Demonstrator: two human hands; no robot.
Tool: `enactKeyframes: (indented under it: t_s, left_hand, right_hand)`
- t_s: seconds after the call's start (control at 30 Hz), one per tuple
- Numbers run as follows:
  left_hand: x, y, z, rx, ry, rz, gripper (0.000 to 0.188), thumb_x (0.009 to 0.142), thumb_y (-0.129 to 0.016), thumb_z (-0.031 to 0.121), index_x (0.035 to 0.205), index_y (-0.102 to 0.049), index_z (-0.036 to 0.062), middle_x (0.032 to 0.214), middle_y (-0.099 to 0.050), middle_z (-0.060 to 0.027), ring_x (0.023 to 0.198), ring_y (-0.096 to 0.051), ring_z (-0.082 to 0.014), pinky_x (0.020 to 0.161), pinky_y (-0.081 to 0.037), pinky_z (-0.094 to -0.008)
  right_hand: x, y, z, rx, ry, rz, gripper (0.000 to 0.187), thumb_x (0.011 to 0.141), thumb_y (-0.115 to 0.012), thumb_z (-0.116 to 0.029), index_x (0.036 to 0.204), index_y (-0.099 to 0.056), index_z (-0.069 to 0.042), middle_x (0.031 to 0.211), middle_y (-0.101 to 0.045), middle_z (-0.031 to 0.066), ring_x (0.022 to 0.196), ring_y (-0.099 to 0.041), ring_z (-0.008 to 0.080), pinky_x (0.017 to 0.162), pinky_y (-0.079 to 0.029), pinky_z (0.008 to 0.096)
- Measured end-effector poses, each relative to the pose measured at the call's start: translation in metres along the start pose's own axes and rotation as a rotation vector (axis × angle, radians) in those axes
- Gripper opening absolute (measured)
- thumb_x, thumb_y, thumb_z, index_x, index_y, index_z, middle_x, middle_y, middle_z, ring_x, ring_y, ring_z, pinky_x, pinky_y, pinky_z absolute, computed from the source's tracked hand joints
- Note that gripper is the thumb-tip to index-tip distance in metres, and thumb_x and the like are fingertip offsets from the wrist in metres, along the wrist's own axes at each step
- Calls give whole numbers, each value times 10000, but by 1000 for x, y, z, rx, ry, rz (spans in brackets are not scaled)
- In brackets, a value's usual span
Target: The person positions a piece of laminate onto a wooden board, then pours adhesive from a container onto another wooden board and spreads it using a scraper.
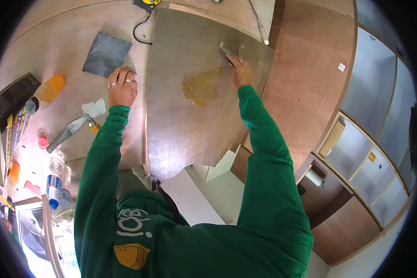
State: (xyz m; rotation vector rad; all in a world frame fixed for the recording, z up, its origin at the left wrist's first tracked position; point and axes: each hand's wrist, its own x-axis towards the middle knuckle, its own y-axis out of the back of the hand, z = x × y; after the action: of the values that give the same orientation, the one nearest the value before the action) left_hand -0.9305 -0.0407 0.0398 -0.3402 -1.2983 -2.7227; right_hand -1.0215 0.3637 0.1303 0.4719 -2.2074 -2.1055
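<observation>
A large brownish-grey sheet (171, 55) lies in front of me, with a wet amber patch of what looks like glue (201, 86) near its middle. My right hand (241, 72) is closed around a small flat scraper (224, 49), its blade against the sheet's upper right part. Much of the scraper's handle is hidden in my fingers. Over on the left, my left hand (122, 86) rests on the wooden surface, fingers bent but apart. Its fingertips touch the lower corner of a dark grey square sheet (106, 54).
Left of me are a putty knife (68, 133), a whitish scrap (94, 108), an orange bottle (51, 90), a red cap (42, 142) and a blue-labelled bottle (54, 190). A tape measure (147, 3) sits at the far edge. Open shelving (370, 83) stands on the right.
</observation>
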Motion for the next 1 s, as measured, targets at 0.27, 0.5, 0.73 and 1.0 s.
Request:
enactKeyframes:
  t_s: [0.27,0.5,0.73,1.0]
  left_hand:
    - [-4,-1,-3,-7,2,5,227,711,-617,50,917,-601,145,1059,-600,3,1110,-529,-225,914,-373,-399]
    - [0,2,0,11,-17,26,231,695,-615,42,908,-599,129,1046,-591,4,1099,-521,-218,903,-371,-387]
    - [2,0,4,-17,-40,14,229,701,-615,43,911,-595,131,1042,-587,3,1105,-522,-220,900,-369,-385]
    - [-2,4,-1,39,-13,-12,225,707,-613,67,922,-608,132,1055,-582,2,1122,-507,-219,908,-365,-385]
  right_hand:
    - [-121,-23,-24,6,-97,-73,528,789,-530,62,1222,-613,-229,1219,-601,69,1075,-570,320,901,-483,419]
    - [-168,6,9,-7,-251,-80,422,891,-480,-25,1226,-606,-249,1163,-627,108,1036,-600,340,881,-495,416]
    - [-133,-31,15,-132,-827,-145,314,916,-505,-271,1177,-625,-146,1119,-635,217,999,-621,387,867,-495,462]
    - [-3,-25,-40,-54,-856,-216,352,875,-512,-292,956,-679,7,1023,-664,246,966,-640,401,854,-505,456]
